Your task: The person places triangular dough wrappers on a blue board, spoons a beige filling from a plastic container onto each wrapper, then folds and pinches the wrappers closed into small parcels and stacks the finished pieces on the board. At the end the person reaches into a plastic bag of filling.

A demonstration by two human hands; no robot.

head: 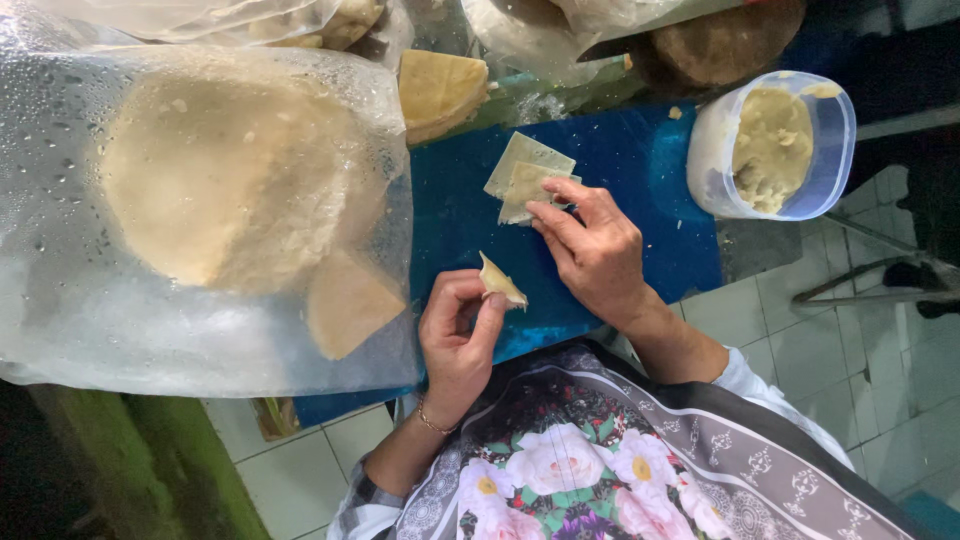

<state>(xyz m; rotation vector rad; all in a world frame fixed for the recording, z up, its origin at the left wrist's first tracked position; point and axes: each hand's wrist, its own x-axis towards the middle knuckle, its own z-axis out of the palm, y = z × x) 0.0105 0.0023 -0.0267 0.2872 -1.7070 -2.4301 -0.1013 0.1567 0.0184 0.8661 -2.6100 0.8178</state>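
My left hand (458, 335) pinches a small folded piece of pale dough (499, 282) between thumb and fingertips, just above a blue board (640, 160). My right hand (592, 245) rests on the board with its fingertips on a small stack of square dough wrappers (520, 172). A clear plastic tub of pale yellow filling (775, 145) stands at the board's right edge, beyond my right hand.
A large clear bag (70, 290), wet with droplets, holds big round dough sheets (220, 180) at the left. A wedge of stacked sheets (437, 92) lies past the wrappers. A round wooden block (730, 40) sits at the back. Tiled floor (880, 380) lies to the right.
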